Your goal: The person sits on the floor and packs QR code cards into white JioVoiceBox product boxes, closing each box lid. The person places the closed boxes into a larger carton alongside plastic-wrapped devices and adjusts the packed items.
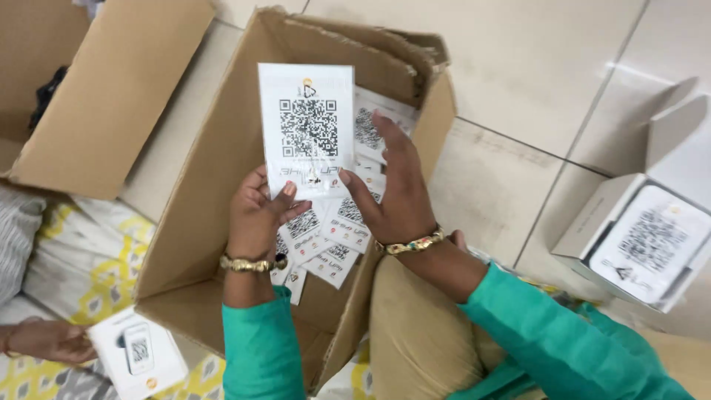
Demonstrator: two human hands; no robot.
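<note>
Cards point(326, 237) are lying fanned inside the open carton point(215, 185), and we are looking down at both of our hands over them. Our left hand point(255, 215) is pinching the bottom edge of one white card point(306, 118), holding it upright above the pile. Our right hand point(396, 189) is resting on the pile, fingers spread and thumb touching the raised card's lower corner. Another person's hand point(48, 341) is touching a small white box point(137, 355) at lower left.
</note>
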